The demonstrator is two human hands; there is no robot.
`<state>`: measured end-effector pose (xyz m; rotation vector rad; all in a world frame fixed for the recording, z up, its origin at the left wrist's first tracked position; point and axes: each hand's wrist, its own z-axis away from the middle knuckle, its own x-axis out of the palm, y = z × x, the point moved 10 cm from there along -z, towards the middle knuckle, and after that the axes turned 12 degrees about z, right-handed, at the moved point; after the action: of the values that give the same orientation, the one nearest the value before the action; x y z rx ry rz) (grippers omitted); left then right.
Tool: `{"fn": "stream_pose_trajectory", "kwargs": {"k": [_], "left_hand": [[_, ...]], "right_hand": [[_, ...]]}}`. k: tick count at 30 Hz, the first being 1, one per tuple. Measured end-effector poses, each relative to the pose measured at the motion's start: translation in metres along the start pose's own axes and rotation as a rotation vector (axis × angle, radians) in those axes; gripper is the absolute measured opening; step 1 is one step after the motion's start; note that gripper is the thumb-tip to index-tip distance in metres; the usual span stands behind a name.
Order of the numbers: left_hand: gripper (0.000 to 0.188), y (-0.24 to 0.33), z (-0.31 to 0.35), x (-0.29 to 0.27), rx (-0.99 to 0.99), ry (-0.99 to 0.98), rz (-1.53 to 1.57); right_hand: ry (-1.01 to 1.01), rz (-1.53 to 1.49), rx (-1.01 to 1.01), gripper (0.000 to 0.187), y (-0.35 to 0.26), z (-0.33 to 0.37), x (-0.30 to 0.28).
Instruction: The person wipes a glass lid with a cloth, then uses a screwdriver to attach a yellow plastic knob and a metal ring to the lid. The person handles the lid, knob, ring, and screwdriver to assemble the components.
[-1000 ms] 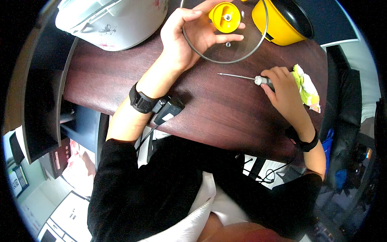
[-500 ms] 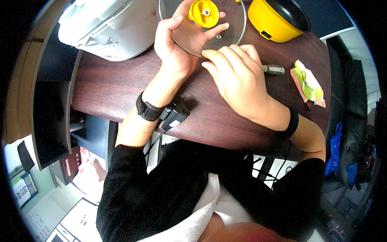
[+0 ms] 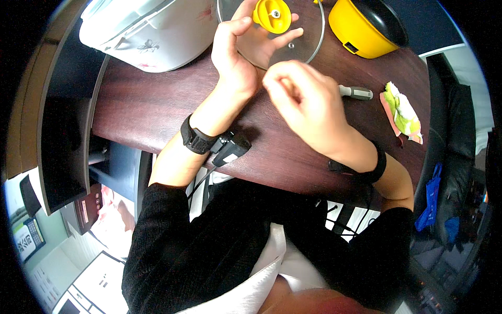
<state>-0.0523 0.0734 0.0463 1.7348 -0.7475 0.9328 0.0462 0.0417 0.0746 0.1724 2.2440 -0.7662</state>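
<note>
My left hand (image 3: 240, 63) grips a clear glass lid (image 3: 306, 52) with a metal rim, thumb in front and fingers spread behind the glass. A round yellow knob (image 3: 273, 15) with a screw at its middle shows at the lid, near those fingers. A small metal ring (image 3: 291, 45) sits in the glass. Just below the lid's near rim is my right hand (image 3: 311, 107), its fingers curled together and slightly blurred. Anything between its fingertips is hidden. Past its knuckles lies a screwdriver with a grey handle (image 3: 358, 93), its front part covered by the hand.
A white appliance (image 3: 172, 39) with a flower pattern stands at the back left of the dark wooden table (image 3: 141, 110). At the back right is a yellow pot (image 3: 361, 31) with a black inside. A folded green, white and pink cloth (image 3: 403, 115) lies near the right edge.
My right hand has drawn slightly back from the lid's rim, and its fingers have curled in more. The left hand keeps its hold on the lid. The whole view has shifted slightly.
</note>
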Motion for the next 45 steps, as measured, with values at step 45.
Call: {"fn": "stream_pose_trajectory", "kwargs": {"k": [45], "left_hand": [[0.077, -0.011, -0.006, -0.015, 0.015, -0.119, 0.017]], "right_hand": [[-0.286, 0.077, -0.180, 0.012, 0.006, -0.024, 0.019]]}}
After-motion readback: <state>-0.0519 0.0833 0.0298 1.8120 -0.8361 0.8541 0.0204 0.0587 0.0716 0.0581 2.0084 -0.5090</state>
